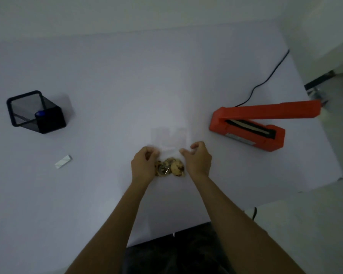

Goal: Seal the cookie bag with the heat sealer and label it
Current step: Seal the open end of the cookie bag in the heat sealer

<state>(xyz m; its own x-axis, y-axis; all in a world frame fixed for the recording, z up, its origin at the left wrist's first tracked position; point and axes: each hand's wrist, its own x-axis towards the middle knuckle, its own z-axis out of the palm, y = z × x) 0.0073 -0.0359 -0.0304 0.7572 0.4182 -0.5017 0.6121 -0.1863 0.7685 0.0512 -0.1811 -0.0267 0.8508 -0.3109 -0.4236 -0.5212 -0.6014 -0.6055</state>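
Note:
A clear plastic cookie bag (169, 141) lies on the white table in front of me, with several cookies (170, 167) at its near end. My left hand (144, 163) pinches the bag's left edge. My right hand (196, 160) pinches its right edge. The bag's open end points away from me. An orange heat sealer (249, 125) stands to the right with its arm raised. A small white label (63, 161) lies flat on the table to the left.
A black mesh pen holder (36, 111) with a blue-capped pen stands at the far left. The sealer's black cord (269, 76) runs back to the table's right edge. The table's near edge (166, 234) is close to my body.

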